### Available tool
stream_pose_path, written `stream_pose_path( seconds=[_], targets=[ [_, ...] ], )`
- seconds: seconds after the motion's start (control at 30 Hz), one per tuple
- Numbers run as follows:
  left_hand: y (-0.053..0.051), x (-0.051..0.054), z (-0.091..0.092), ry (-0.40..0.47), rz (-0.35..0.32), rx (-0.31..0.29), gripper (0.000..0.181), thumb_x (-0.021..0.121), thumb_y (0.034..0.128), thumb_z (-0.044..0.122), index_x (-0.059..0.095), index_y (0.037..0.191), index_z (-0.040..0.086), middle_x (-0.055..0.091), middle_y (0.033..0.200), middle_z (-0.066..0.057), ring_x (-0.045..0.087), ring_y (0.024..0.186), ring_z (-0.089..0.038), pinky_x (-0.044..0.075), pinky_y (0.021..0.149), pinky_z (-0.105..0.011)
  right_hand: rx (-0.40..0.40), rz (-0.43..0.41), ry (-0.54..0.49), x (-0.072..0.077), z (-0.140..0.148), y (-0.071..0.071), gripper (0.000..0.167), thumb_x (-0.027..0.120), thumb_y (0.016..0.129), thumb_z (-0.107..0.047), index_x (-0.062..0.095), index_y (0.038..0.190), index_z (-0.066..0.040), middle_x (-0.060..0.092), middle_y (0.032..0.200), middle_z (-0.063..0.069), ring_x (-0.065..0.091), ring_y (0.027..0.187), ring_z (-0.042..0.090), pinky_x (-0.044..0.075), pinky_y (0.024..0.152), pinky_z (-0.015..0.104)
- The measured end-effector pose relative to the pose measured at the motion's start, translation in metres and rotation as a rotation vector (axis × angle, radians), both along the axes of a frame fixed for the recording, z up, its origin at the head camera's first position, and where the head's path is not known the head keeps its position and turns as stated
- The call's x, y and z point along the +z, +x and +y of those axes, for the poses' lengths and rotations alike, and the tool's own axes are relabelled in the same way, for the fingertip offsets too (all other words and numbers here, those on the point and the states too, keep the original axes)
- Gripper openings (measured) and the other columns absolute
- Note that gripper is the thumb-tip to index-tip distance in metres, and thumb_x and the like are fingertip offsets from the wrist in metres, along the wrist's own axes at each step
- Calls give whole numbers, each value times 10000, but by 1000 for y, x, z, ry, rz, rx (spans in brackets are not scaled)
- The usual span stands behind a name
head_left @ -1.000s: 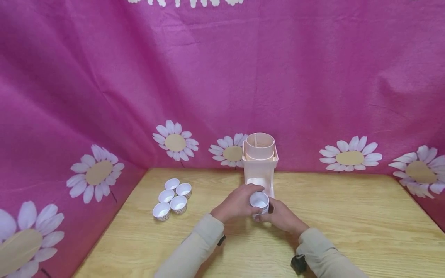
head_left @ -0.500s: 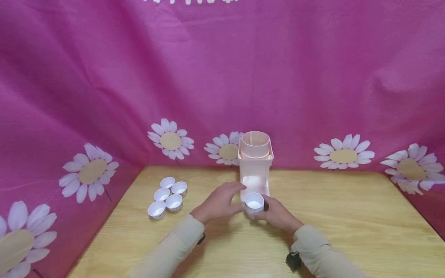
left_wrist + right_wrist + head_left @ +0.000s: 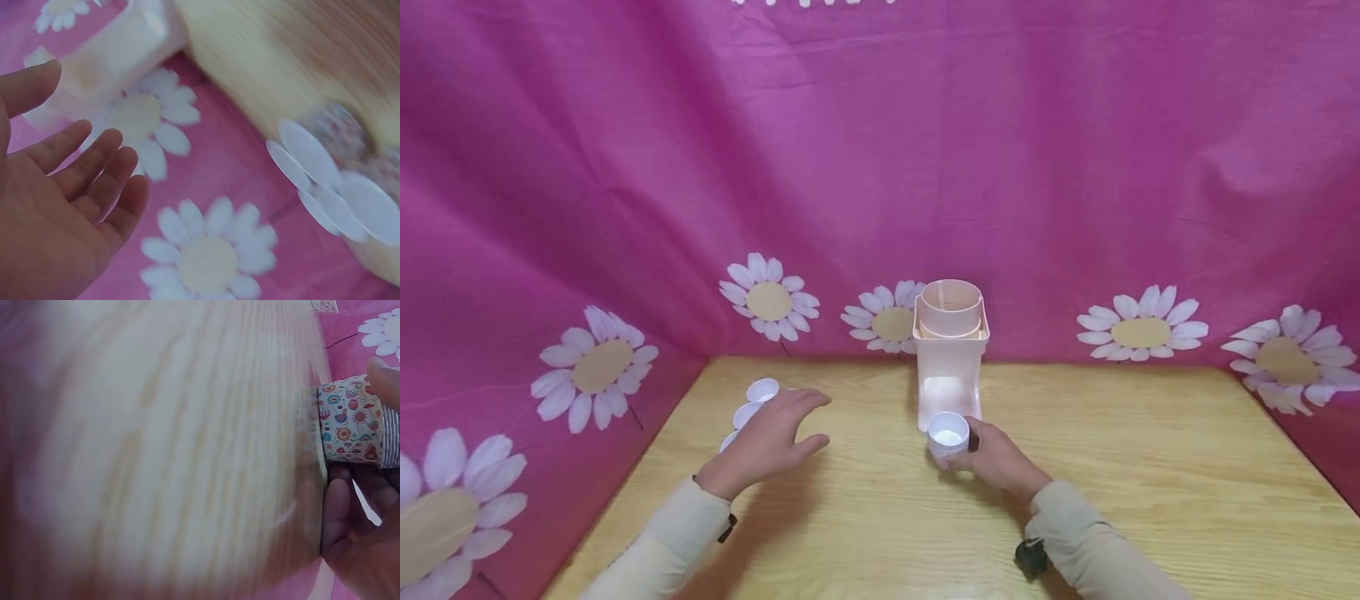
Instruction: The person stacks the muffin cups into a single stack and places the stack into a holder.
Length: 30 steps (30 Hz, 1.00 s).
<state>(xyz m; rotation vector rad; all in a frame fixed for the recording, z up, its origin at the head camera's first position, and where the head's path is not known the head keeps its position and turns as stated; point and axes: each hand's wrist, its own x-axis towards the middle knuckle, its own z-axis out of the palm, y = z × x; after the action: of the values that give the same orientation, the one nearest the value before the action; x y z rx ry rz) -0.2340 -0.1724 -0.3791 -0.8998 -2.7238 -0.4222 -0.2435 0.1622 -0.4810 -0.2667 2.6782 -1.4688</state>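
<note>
My right hand [image 3: 1000,458] holds a small stack of patterned paper baking cups [image 3: 948,433], mouth up, in front of the pink plastic dispenser [image 3: 950,358]. In the right wrist view several nested white rims show on the stack [image 3: 350,419], and its base is at or close to the tabletop. My left hand [image 3: 767,442] hovers over the left of the table, fingers extended and thumb apart, holding nothing. Loose baking cups [image 3: 763,389] stand beyond it, partly hidden by it in the head view. The left wrist view shows these cups [image 3: 369,206] apart from the fingers.
The dispenser has a round tube [image 3: 951,307] in its square top and stands near the back edge of the wooden table [image 3: 1135,467]. A magenta cloth [image 3: 1015,167] with white daisies hangs behind and along the left side.
My left hand has let go of the cup stack and moved left to the loose cups. My right hand still holds the stack before the dispenser. The head view shifted slightly.
</note>
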Motion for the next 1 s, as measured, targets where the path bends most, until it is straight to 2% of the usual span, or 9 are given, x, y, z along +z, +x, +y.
stream_pose_path(
  seconds=[0.07,0.17,0.27,0.43,0.53,0.73,0.87,0.93,1.0],
  targets=[
    [-1,-2,-15,-5,11,38,456,756,839,221,636,1242,45,662,1271,-139,600,1201,-355,479,1006,-513,-4,-7,-9,-1,0,-1,595,842,760,-199,597,1276,-31,700,1151,102,618,1095,229,481,991,437],
    [1,-6,-41,1,-4,137,450,757,824,207,646,1219,23,673,1237,-170,611,1168,-384,491,976,-531,15,-9,-29,-1,-1,-1,594,839,761,-189,596,1275,-17,696,1146,113,614,1088,237,478,979,428],
    [3,-12,-65,44,-68,229,490,760,814,193,631,1236,-21,659,1231,-218,602,1166,-419,477,988,-552,21,-15,-29,0,-3,0,610,844,749,-198,599,1279,-19,699,1142,111,617,1078,236,487,970,429],
    [5,-24,-88,65,-196,322,654,789,798,250,554,1299,-98,596,1267,-305,551,1186,-491,439,1012,-589,-10,-19,-12,1,-1,1,633,859,727,-212,609,1284,-48,705,1137,95,624,1048,213,511,908,398],
    [4,-31,-94,50,-272,383,770,797,797,330,497,1345,-120,556,1302,-339,518,1209,-522,429,1016,-604,4,-16,-7,2,4,1,637,856,731,-218,608,1293,-51,705,1142,101,621,1057,216,505,912,389],
    [-1,-44,-93,101,-421,465,954,747,833,437,323,1441,-163,426,1424,-400,397,1340,-551,384,1072,-625,4,-29,3,4,12,-1,637,847,746,-222,599,1307,-52,697,1159,107,610,1053,216,502,874,360],
    [1,-48,-94,96,-438,507,995,745,826,443,279,1453,-174,398,1447,-407,367,1370,-549,364,1089,-630,26,-29,8,4,8,-1,644,846,750,-229,598,1313,-40,699,1178,119,617,1097,248,498,940,424],
    [3,-51,-96,92,-409,505,937,765,805,434,359,1413,-152,510,1352,-371,480,1278,-519,420,1038,-599,23,-35,12,4,4,-1,657,847,744,-221,594,1323,-41,698,1187,123,620,1110,257,495,953,432],
    [5,-54,-96,100,-387,499,841,790,780,415,447,1338,-112,599,1219,-300,576,1149,-454,471,953,-562,16,-54,6,4,0,-1,660,845,738,-207,592,1326,-46,693,1194,125,619,1095,251,505,900,387]
  ],
)
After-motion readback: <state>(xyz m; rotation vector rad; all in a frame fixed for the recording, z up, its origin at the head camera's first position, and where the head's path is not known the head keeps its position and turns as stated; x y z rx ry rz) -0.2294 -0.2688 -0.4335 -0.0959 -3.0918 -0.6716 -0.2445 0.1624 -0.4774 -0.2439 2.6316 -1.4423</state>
